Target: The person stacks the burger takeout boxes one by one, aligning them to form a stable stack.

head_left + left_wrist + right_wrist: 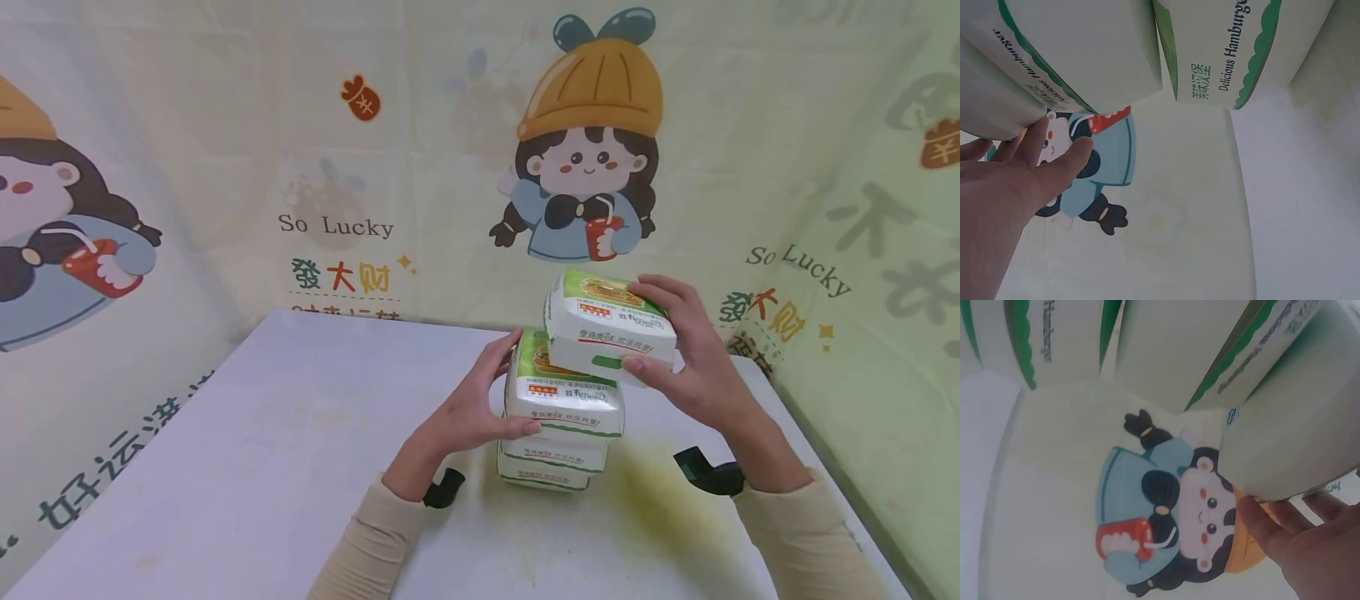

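White and green hamburger boxes stand stacked on the table, right of the middle in the head view. My right hand (708, 367) grips the topmost box (630, 340) by its right side, thumb on the front and fingers over the far top edge. That box is tilted and overlaps the right part of the box (570, 410) beneath. Around the left side of this second box my left hand (461, 412) holds on, its thumb on the front face. Lower boxes (555, 457) show only their fronts. In the right wrist view, the right fingertips (1254, 515) touch a box's edge.
The white table (300, 467) runs back to a cream cloth backdrop (442, 167) printed with cartoon figures and lettering. More of this cloth stands along the left and right sides. A yellowish patch (660, 500) marks the table right of the stack.
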Motion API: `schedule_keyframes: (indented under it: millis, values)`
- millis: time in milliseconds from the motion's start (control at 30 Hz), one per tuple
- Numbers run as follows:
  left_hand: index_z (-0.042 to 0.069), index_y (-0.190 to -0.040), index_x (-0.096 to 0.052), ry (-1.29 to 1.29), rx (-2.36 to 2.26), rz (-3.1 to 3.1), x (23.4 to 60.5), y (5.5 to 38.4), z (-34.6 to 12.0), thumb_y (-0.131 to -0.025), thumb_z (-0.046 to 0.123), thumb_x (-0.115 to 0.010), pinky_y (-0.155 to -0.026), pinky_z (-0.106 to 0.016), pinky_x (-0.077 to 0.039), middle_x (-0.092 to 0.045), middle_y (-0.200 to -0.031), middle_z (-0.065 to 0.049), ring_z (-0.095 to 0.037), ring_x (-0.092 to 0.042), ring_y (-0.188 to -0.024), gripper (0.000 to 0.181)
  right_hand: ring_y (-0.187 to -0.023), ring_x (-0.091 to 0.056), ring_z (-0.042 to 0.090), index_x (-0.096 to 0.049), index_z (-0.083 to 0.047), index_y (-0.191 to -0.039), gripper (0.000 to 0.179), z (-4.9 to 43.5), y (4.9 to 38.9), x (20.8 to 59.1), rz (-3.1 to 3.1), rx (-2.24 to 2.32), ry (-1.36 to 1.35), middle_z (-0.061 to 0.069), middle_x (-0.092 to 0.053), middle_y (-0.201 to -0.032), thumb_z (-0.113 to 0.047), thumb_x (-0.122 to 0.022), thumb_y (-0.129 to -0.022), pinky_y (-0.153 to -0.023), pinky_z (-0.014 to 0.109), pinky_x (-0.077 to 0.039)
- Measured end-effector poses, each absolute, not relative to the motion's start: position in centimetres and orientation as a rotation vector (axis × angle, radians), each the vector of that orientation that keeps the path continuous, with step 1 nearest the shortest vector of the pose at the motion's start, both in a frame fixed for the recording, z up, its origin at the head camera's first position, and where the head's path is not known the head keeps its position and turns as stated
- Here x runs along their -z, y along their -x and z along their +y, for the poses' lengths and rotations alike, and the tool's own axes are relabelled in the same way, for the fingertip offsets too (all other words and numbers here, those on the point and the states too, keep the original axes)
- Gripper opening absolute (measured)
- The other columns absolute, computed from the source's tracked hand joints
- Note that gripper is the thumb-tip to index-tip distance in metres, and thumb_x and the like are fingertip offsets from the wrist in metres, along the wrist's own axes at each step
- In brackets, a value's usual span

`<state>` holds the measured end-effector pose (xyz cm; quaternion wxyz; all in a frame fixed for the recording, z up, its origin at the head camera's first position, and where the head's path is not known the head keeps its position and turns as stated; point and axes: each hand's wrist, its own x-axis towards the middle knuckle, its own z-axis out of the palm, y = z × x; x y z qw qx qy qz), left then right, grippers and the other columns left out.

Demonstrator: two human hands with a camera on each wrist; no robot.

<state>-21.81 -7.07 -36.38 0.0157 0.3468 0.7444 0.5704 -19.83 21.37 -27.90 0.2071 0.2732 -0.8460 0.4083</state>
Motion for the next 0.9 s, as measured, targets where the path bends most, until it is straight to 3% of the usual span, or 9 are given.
schedule_keyframes:
  millis: [367, 633, 900]
  values:
    - [0.042, -0.154, -0.017, -1.102, -1.797, 2.293, 36.5, 21.9, -6.9, -0.078, 0.026, -0.082, -0.113, -0.051, -0.036, -0.030, -0.151, 0.013, -0.013, -0.036, -0.139, 0.101, -0.132, -0.033, 0.012, -0.043, -0.024, -0.149, 0.088, 20.2, 18.9, 27.9, -2.388, -1.028, -0.875, 0.000, -0.025, -0.157, -0.007, -0.084, -0.072, -0.084, 0.010, -0.050]
    - [0.038, -0.152, -0.025, -1.183, -1.805, 2.302, 36.5, 22.0, -6.9, -0.077, 0.019, -0.082, -0.118, -0.050, -0.031, -0.034, -0.149, 0.012, -0.011, -0.035, -0.138, 0.096, -0.127, -0.038, 0.007, -0.035, -0.026, -0.151, 0.098, 19.5, 18.4, 27.9, -2.441, -1.008, -0.935, -0.001, -0.017, -0.159, -0.010, -0.087, -0.070, -0.083, 0.013, -0.052]
    - [0.037, -0.151, -0.025, -1.181, -1.805, 2.299, 36.6, 22.0, -6.9, -0.077, 0.019, -0.083, -0.118, -0.050, -0.031, -0.034, -0.149, 0.012, -0.012, -0.035, -0.138, 0.096, -0.132, -0.035, 0.018, -0.034, -0.023, -0.152, 0.102, 19.4, 18.3, 28.0, -2.420, -0.960, -0.936, 0.001, -0.015, -0.161, -0.011, -0.089, -0.067, -0.087, 0.009, -0.048]
